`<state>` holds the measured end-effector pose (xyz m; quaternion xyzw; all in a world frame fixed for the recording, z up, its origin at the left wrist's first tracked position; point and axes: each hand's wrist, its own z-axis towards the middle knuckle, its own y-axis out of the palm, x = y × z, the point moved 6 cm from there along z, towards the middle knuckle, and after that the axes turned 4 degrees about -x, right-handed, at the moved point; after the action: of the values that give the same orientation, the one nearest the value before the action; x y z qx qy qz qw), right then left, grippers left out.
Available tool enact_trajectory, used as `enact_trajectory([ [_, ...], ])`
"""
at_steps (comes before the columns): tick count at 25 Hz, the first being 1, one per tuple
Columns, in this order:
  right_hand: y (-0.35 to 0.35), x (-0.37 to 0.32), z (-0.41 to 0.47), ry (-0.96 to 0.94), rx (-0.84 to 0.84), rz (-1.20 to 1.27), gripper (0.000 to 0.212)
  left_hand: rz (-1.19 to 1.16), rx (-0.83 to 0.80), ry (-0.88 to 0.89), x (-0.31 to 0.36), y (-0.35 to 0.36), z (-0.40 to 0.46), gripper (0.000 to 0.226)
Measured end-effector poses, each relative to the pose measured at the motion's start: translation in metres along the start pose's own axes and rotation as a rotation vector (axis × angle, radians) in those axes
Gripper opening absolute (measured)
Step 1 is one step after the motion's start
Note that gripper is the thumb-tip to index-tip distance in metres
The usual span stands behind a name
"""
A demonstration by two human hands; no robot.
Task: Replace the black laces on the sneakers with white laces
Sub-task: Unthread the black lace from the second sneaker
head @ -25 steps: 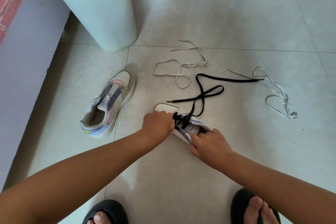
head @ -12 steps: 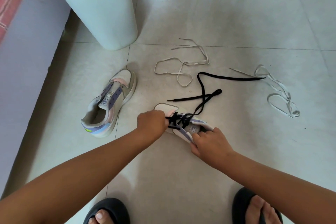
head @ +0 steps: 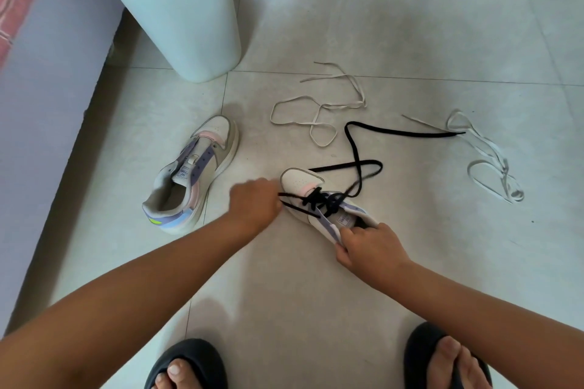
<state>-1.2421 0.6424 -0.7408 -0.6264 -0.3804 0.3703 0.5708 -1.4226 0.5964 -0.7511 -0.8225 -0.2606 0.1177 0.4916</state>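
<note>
A white sneaker (head: 298, 181) lies on the floor in the middle, still threaded with a black lace (head: 322, 199). My left hand (head: 254, 204) grips a loop of that lace and holds it out to the sneaker's left. My right hand (head: 368, 248) pinches the sneaker's side near its opening. The lace's free end trails away over the tiles to the right. A second sneaker (head: 192, 178) with no lace lies to the left. One white lace (head: 319, 112) lies beyond the sneakers, another white lace (head: 488, 155) at the right.
A tall white bin (head: 177, 19) with a blue liner stands at the back left. A pale wall or bed side (head: 41, 123) runs along the left. My feet in black sandals (head: 189, 366) are at the bottom of the view.
My left hand has pulled the black lace out to the left, away from the sneaker, and the loose lace loop beyond the shoe has shrunk. My right hand has stayed on the sneaker.
</note>
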Motion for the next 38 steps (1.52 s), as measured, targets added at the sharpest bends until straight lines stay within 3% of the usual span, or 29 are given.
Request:
enact_trajectory([
  [1, -0.001, 0.000, -0.001, -0.001, 0.005, 0.002, 0.028, 0.155, 0.059, 0.005, -0.008, -0.007, 0.001, 0.017],
  [3, -0.002, 0.000, 0.000, -0.001, 0.019, 0.003, 0.029, 0.150, 0.058, -0.010, -0.012, -0.008, 0.000, 0.017],
  [5, -0.003, -0.001, 0.002, 0.005, 0.018, 0.004, 0.030, -0.204, -0.099, -0.055, -0.002, 0.003, -0.006, 0.027],
  [7, -0.003, -0.002, 0.003, 0.014, 0.024, 0.012, 0.031, -0.729, -0.394, -0.162, 0.023, 0.025, -0.018, 0.038],
  [9, -0.002, -0.003, 0.003, 0.015, 0.020, 0.007, 0.031, -1.041, -0.596, -0.278, 0.043, 0.040, -0.028, 0.038],
  [12, -0.001, -0.002, 0.003, 0.023, 0.024, -0.001, 0.031, -1.395, -0.695, -0.437, 0.053, 0.050, -0.030, 0.027],
  [14, -0.001, -0.001, 0.003, 0.025, 0.022, -0.001, 0.032, -1.478, -0.615, -0.381, 0.050, 0.050, -0.022, 0.018],
  [17, -0.001, -0.001, 0.002, 0.025, 0.030, -0.004, 0.032, -1.095, -0.333, -0.209, 0.025, 0.040, -0.010, 0.022],
  [20, 0.000, 0.000, 0.002, 0.027, 0.023, -0.007, 0.032, -0.404, -0.010, -0.168, -0.024, 0.017, 0.002, 0.010],
  [21, -0.001, 0.001, 0.001, 0.036, 0.021, -0.007, 0.033, -0.184, 0.030, -0.169, -0.042, 0.011, 0.005, 0.006],
  [23, -0.001, 0.003, 0.002, 0.047, 0.024, 0.003, 0.033, 0.146, -0.014, -0.178, -0.069, 0.010, 0.009, 0.018],
  [25, -0.002, 0.004, 0.001, 0.051, 0.032, 0.007, 0.034, 0.171, -0.082, -0.149, -0.065, 0.018, 0.006, 0.019],
  [27, -0.002, 0.003, 0.002, 0.053, 0.029, 0.003, 0.033, 0.069, -0.105, -0.013, -0.027, 0.023, -0.003, 0.018],
  [30, -0.003, 0.002, 0.002, 0.058, 0.040, 0.007, 0.032, 0.006, 0.119, 0.334, 0.044, 0.013, -0.021, 0.023],
  [32, -0.003, 0.001, 0.002, 0.052, 0.034, 0.007, 0.033, 0.055, 0.182, 0.454, 0.071, 0.008, -0.025, 0.026],
  [38, -0.002, 0.002, 0.002, 0.062, 0.014, -0.002, 0.036, 0.057, 0.153, 0.411, 0.072, 0.015, -0.014, 0.025],
])
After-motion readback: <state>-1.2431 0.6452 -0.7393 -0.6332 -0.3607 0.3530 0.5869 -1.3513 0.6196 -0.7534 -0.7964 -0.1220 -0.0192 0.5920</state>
